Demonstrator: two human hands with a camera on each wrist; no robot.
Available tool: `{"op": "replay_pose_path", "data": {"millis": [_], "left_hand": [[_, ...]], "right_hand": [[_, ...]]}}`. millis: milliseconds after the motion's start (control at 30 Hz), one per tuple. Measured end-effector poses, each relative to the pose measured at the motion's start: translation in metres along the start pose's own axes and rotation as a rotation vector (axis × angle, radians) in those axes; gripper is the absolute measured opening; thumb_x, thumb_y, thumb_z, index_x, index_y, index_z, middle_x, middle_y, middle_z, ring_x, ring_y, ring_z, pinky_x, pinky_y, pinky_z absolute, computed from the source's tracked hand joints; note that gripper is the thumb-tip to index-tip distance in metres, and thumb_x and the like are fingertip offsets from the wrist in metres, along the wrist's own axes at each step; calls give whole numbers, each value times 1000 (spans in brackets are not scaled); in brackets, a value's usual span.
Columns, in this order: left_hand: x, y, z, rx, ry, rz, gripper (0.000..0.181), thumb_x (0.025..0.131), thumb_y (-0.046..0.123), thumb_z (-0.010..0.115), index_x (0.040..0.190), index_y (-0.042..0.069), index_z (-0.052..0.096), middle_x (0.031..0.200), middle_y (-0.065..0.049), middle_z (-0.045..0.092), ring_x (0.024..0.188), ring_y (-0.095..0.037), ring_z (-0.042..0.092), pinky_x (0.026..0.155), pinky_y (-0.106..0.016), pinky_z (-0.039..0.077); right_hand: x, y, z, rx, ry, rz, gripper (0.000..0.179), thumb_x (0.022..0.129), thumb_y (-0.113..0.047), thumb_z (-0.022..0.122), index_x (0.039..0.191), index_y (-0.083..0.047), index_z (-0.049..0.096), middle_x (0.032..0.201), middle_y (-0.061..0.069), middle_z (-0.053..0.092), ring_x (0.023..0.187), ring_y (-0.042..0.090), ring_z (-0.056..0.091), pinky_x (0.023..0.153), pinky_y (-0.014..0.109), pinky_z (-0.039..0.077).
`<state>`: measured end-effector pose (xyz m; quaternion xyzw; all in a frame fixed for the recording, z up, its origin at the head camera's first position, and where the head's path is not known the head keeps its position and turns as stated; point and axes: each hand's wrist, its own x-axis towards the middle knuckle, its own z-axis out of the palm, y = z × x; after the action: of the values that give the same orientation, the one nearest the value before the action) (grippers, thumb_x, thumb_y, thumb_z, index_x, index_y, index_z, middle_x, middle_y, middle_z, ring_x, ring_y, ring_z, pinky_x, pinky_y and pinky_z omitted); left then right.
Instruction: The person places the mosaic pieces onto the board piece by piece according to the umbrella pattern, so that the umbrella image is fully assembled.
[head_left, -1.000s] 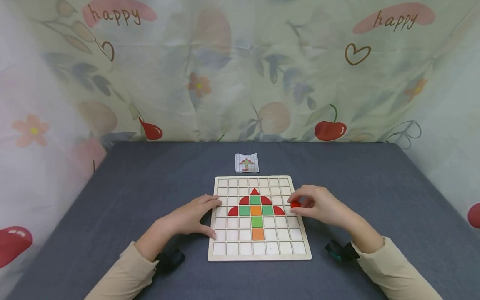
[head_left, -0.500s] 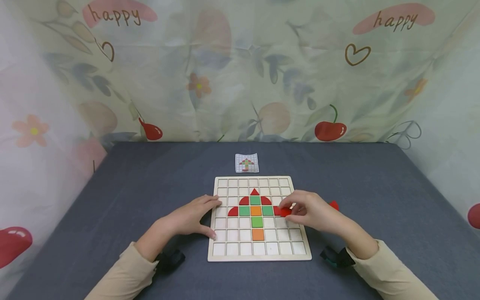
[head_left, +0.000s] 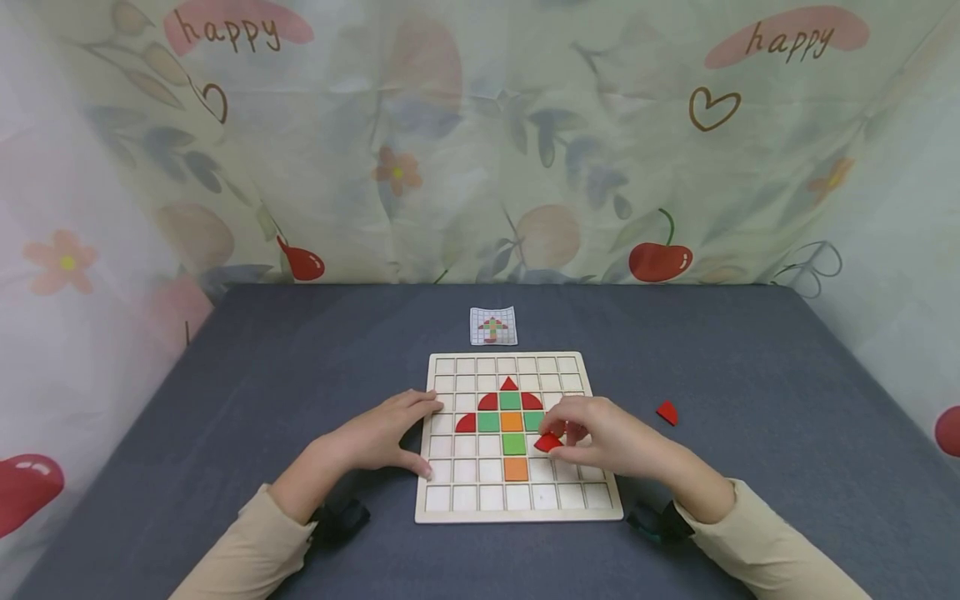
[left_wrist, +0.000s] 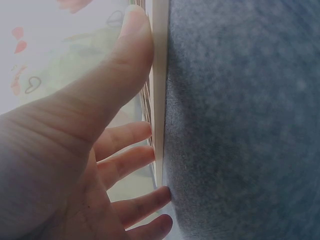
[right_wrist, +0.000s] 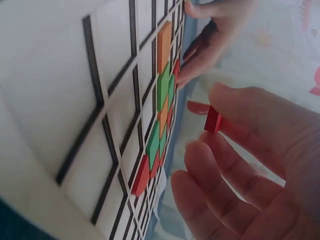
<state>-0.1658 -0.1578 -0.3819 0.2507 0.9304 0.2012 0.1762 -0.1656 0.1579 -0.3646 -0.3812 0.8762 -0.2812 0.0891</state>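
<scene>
A white gridded puzzle board [head_left: 465, 497] with a pale wooden rim lies on the table. Red quarter-circles [head_left: 467, 422], a red triangle [head_left: 509, 384] and green [head_left: 514, 444] and orange squares [head_left: 516, 469] fill some cells in an arrow shape. My right hand [head_left: 607, 433] pinches a red quarter-circle piece [head_left: 548, 443] between thumb and fingers, over the board right of the lower green square. The right wrist view shows that piece [right_wrist: 213, 120] edge-on. Along the board's left rim [left_wrist: 159, 75] rests my left hand [head_left: 378, 429], thumb and fingertips spread on the edge.
Another red quarter-circle piece [head_left: 667, 412] lies on the dark tabletop [head_left: 742, 358] right of the board. Behind the board is a small pattern card [head_left: 493, 326] printed with an arrow-like design. A patterned cloth [head_left: 465, 150] hangs at the back.
My right hand has carried the red piece leftward from the board's right edge to above the cells near the green column. The loose red piece on the table has come into sight. My left hand stays put.
</scene>
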Motion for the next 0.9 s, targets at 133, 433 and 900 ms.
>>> {"op": "replay_pose_path", "data": {"millis": [133,433,900], "left_hand": [[0,0,0,-4,-1,-3,90,70,45,78,141,6,39,149,-13,34,137,-31,32,110,-48,31],[0,0,0,0,-4,-6,90,70,45,77,141,6,39,149,-13,33,137,-31,31,110,-48,31],[1,-1,0,1,-4,-2,90,70,46,77,141,6,39,149,-13,33,137,-31,31,110,-49,31]], "right_hand": [[3,-3,4,15,-38,-18,20,81,-16,73,100,-15,68,93,-5,65,74,0,55,71,20,52],[7,-8,14,54,-117,-136,18,82,-16,71,100,-14,68,92,-5,65,76,3,56,72,18,51],[12,-20,27,-7,-209,-186,16,82,-13,70,98,-16,70,85,-5,58,73,1,48,64,11,42]]}}
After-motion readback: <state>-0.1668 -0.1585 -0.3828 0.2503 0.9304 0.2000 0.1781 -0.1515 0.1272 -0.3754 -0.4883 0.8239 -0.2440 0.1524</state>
